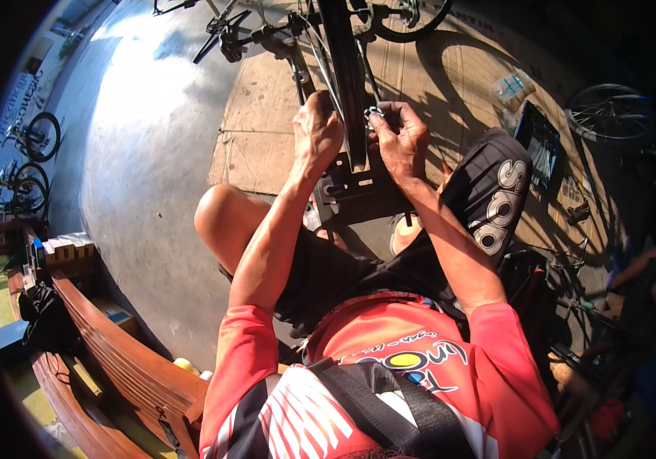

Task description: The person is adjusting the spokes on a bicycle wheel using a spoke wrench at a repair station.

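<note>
Upright between my knees, a bicycle wheel point(341, 61) is seen nearly edge-on in a black stand point(366, 200). My left hand point(319, 136) is closed at the wheel's left side, its fingertips pressed together by the spokes. What those fingers hold, if anything, is hidden. On the other side, my right hand point(403, 141) pinches a small silver, notched round tool that looks like a spoke wrench point(375, 114), close against the rim. Hub and clamping parts show at the top of the view.
Cardboard point(255, 141) covers the floor under the stand. To the right lie a dark tray point(538, 141) of thin parts, a plastic bag point(513, 86) and another wheel point(609, 113). A wooden bench point(118, 344) is at the lower left; bicycles point(31, 187) stand far left.
</note>
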The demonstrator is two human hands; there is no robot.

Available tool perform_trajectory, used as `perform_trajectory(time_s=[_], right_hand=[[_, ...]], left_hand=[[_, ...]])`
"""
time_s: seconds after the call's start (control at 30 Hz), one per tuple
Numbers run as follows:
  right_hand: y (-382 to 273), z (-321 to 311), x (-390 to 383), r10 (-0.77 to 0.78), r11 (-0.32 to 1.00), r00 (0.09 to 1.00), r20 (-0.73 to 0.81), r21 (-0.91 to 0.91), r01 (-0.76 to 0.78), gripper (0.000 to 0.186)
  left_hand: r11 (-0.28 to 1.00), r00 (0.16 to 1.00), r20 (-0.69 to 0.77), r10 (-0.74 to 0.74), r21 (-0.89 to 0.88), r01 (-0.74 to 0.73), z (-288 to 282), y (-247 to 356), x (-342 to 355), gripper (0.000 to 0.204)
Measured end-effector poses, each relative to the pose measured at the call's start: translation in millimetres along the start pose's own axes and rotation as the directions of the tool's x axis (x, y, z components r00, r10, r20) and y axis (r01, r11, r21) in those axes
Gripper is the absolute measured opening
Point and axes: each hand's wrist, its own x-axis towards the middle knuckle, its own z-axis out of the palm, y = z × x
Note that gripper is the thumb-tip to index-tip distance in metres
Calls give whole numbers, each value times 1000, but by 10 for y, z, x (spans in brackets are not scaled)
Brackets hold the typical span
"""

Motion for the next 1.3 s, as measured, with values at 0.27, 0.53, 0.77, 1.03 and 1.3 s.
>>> perform_trajectory(time_s=[0.27,0.53,0.77,1.03,1.3], right_hand=[[-22,-8,-8,41,999,999,10,28,-42,14],[-3,5,-2,15,999,1000,20,34,-16,14],[-50,-2,-6,33,999,999,20,20,-33,12],[46,8,18,-30,999,999,13,36,29,11],[7,-17,3,23,1000,1000,18,-4,-22,12]], left_hand=[[1000,1000,-18,-15,-12,15,20,-19,21,29],[1000,1000,-7,-14,-18,14,18,-77,15,32],[998,999,-29,-18,-55,16,28,-6,-8,32],[998,1000,-7,-19,-62,19,58,-90,11,35],[983,998,14,54,-174,-50,41,-95,35,22]])
